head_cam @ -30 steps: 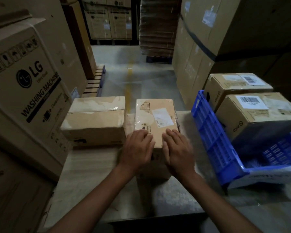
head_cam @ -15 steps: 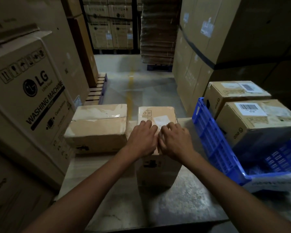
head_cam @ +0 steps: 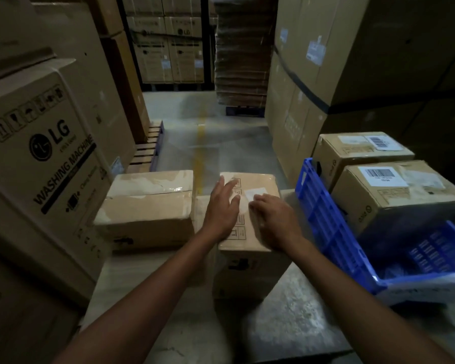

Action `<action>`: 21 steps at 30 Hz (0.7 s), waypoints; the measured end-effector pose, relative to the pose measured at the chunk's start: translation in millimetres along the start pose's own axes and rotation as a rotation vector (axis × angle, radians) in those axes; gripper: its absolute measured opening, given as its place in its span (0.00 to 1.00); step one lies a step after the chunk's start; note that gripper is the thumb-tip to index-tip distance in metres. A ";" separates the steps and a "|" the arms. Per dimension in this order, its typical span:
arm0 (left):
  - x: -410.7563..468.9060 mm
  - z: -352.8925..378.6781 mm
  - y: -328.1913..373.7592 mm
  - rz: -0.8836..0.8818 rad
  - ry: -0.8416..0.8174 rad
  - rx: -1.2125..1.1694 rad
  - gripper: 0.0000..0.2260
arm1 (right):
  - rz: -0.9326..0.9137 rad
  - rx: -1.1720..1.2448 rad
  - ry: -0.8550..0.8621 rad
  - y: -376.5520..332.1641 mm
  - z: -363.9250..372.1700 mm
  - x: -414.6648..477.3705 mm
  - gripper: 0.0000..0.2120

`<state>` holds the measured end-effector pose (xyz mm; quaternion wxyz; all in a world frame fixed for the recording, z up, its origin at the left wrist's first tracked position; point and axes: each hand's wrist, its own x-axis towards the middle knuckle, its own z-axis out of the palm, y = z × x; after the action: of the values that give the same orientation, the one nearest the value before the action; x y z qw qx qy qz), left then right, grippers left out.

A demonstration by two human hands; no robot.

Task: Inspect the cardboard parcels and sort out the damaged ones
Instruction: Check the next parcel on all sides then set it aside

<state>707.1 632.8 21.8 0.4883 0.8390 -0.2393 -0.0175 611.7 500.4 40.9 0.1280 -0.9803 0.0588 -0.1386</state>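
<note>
Both palms had slid fwd over the top of the taped parcel [head_cam: 250, 206], left hand [head_cam: 222, 208] flat w/ fingers spread, right hand [head_cam: 275, 222] flat beside it, neither clamped on anything; parcel sat on the table [head_cam: 286, 306] under them, so prob. mid surface check.

The two flat hands, left hand [head_cam: 222, 210] and right hand [head_cam: 275, 223], cover much of the top of the tall brown cardboard parcel [head_cam: 258, 183], so its white label [head_cam: 256, 192] shows only in part and its print cannot be read. Right of that parcel, the blue slatted plastic crate [head_cam: 323, 219] is cut off by the picture's right edge. In the crate, the small print under the barcode on the nearer brown carton [head_cam: 394, 203] is too small to read. Both forearms leave by the bottom edge.
</note>
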 end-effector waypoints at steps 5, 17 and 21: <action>4.9 36.3 40.5 0.004 -0.035 -0.220 0.21 | 0.264 0.256 0.042 30.8 -21.8 -18.1 0.11; -34.6 120.2 -47.6 -0.802 -0.060 0.122 0.29 | 0.536 0.501 -0.089 113.3 -18.5 -47.9 0.53; -34.4 117.3 -42.5 -0.920 -0.006 0.080 0.31 | 0.535 0.626 -0.091 134.7 -10.9 -53.6 0.51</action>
<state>662.2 569.4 -81.7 0.3963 0.8762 0.1559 -0.2257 546.6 376.6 1.2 0.4540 -0.8492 0.2610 -0.0683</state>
